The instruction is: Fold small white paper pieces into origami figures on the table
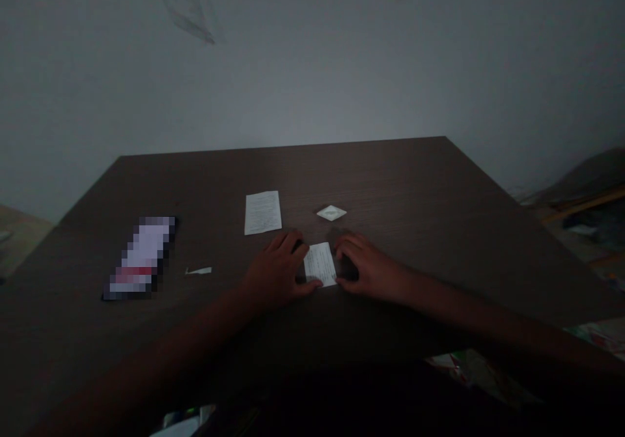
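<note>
A small white sheet of printed paper (320,265) lies on the dark table between my two hands. My left hand (276,271) holds its left side, with the thumb on the lower left corner and the curled fingers by the upper left edge. Along the right edge, my right hand (374,267) has its thumb at the lower corner and its bent fingers near the upper one. Just beyond sits a small white folded paper diamond (331,213). A larger printed paper (263,213), with crease-like edges, lies farther off to the left.
A phone (141,254) with a blurred-out screen rests on the left of the brown table (390,176). Near it lies a thin white paper scrap (199,271). A pale wall (312,66) stands behind, with a clear plastic bag (183,0) hanging on it.
</note>
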Motion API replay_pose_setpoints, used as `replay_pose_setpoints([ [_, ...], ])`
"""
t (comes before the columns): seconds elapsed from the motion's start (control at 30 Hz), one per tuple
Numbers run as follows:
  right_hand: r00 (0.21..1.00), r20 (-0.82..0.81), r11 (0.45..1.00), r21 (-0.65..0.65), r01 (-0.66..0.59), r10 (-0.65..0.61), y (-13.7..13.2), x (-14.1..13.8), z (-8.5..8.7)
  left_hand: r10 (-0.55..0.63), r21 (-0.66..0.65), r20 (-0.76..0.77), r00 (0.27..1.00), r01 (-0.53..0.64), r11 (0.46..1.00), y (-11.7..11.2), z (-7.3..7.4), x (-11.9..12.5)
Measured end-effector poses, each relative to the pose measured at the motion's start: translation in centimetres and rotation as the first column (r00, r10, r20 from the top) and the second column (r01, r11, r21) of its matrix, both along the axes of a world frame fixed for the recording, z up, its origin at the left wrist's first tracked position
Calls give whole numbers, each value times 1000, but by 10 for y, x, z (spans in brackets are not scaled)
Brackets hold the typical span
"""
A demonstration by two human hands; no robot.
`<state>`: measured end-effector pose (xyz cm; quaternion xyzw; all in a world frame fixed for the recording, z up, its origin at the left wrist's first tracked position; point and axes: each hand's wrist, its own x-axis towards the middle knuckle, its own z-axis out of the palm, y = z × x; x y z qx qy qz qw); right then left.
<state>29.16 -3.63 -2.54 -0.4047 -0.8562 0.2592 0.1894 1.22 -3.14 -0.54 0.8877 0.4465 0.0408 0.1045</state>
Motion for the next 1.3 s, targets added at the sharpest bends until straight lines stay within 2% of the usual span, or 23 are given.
replay_pose_setpoints([
  [0.37,998,-59,997,-70,7,-11,-3,0,-1,1,-17,-9,1000,-1,1000,-2,4,1],
  [0.53,996,-77,998,-26,51,-53,3,0,-9,6,0,30,1000,-6,1000,-2,1,0],
  [0.73,991,-25,990,46,134,-132,18,-6,-14,-2,-6,3,1000,2,1000,-2,4,0],
  [0.9,979,28,979,37,203,-204,34,-13,-13,0,-11,-17,1000,0,1000,-3,5,2],
  [1.1,962,18,961,58,269,-271,49,-19,-12,-9,-1,-1,1000,9,1000,-4,5,2],
  [1.2,962,5,959,79,271,-273,53,-20,-13,-9,1,15,1000,9,1000,-4,3,1],
  [1.3,960,25,959,58,276,-278,53,-20,-12,-55,72,41,998,52,996,-4,-4,-1],
])
